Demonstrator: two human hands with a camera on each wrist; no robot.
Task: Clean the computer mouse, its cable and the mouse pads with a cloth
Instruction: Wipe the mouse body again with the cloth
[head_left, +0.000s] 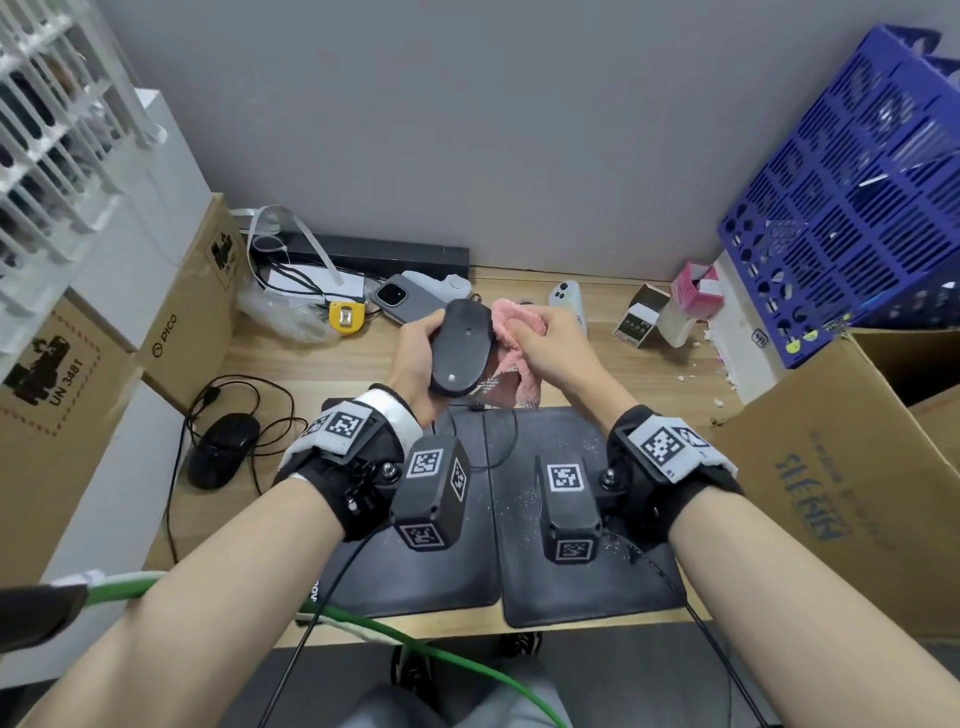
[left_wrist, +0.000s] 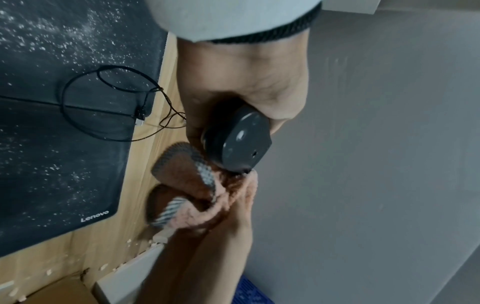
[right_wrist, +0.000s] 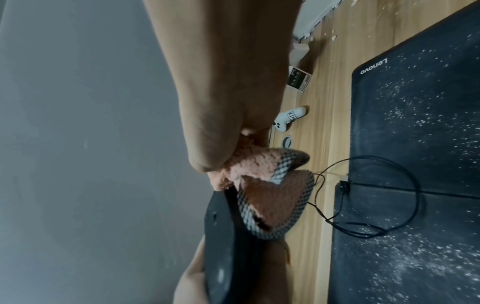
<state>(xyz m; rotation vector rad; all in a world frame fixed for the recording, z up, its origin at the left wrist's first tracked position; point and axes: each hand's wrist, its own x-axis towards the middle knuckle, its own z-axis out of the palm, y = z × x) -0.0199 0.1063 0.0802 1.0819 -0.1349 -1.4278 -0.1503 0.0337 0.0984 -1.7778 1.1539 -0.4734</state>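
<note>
Wiping the mouse (head_left: 462, 347) body: left hand (head_left: 415, 358) is gripping it underside-up, right hand (head_left: 545, 345) is pinching the pink cloth (head_left: 511, 358) against its side; cable (left_wrist: 85, 107) probably next

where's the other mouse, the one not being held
In the head view, the second black mouse lies on the desk's left side, left of the mouse pads, beside the cardboard box.
</note>
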